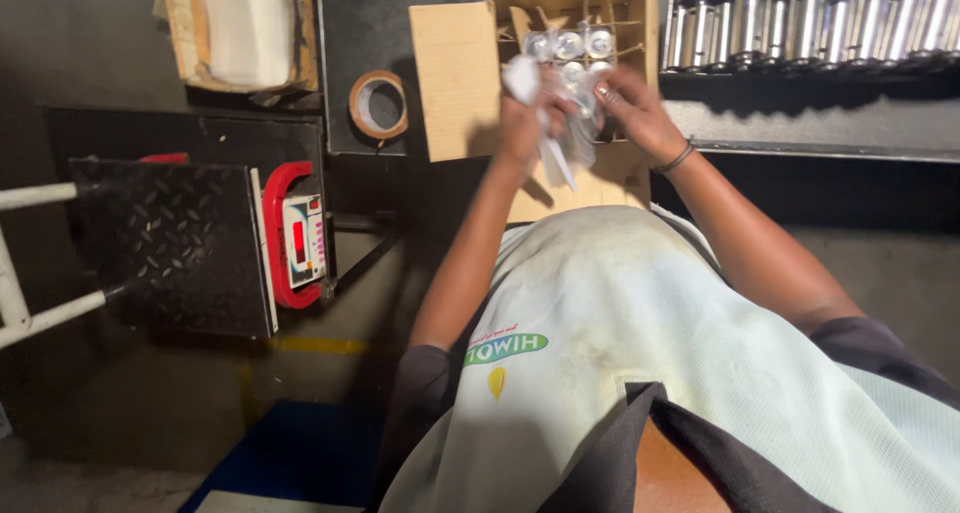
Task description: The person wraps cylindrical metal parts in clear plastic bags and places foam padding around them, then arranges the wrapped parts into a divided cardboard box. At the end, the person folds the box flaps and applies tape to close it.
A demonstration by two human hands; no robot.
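My left hand and my right hand are raised together over an open cardboard box. Between them they grip a clear plastic bag wrapped around something I cannot make out. The bag's loose end hangs down below my left hand. The box has cardboard dividers, and several shiny round metal parts stand in its far cells. My right wrist wears a dark band.
A roll of brown tape lies left of the box. Further left is a platform scale with a red-framed display. A carton of white material sits at the top left. Rows of metal cylinders fill the top right.
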